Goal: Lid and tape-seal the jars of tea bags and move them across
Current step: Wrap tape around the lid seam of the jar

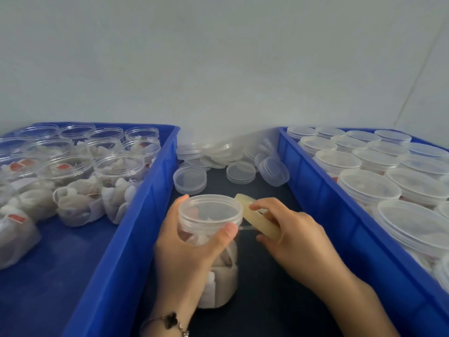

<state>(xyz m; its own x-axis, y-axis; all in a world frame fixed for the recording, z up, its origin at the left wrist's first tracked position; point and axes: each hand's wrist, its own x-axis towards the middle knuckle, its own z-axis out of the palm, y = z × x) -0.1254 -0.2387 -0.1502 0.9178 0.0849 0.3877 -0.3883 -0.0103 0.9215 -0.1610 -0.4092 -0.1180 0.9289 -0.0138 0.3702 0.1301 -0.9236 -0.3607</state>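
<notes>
The left hand (pixel 192 244) is gripping the lidded jar (pixel 211 229) between the two blue trays, and the right hand (pixel 289 229) is holding the tape roll (pixel 257 218) beside its lid; the sealing seems to be starting; next the strip probably needs wrapping around the seam

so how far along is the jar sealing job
Done: lidded jars fill the right bin. In hand: the left hand grips a lidded jar while the right hand runs the tape roll to it. Left: open jars in the left bin.
</notes>
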